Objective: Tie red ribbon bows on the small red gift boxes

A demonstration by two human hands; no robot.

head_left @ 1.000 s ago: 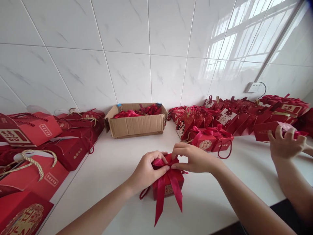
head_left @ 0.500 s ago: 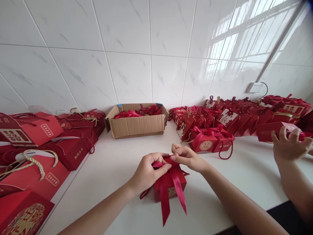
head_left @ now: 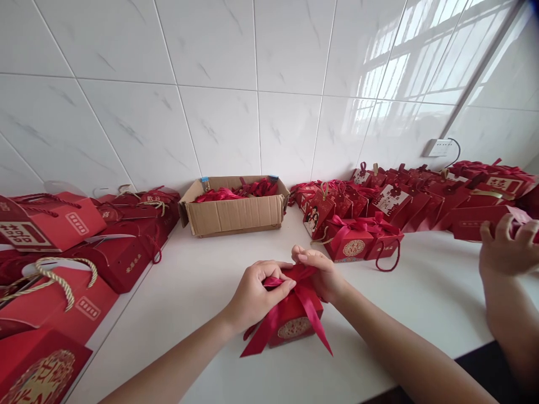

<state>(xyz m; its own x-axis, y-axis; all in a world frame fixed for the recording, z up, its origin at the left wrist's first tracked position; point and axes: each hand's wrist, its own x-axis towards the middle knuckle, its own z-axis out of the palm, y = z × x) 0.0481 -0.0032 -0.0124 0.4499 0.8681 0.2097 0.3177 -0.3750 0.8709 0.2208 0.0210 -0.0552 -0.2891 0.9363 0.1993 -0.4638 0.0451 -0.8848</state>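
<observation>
One head view: your left hand (head_left: pixel 263 294) pinches the satin ribbon (head_left: pixel 310 310) atop the red gift box (head_left: pixel 295 328), which sits on the white table (head_left: pixel 189 286) beneath both hands. Your right hand (head_left: pixel 324 278) curls at the box's right edge, its grip hidden, so I cannot tell; the ribbon's tails splay toward you.

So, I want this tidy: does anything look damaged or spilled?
Only the cardboard box by the tiled wall looks rough: its left flap splays outward and its front is creased. The central gift box shows no obvious damage; no spill shows.
</observation>
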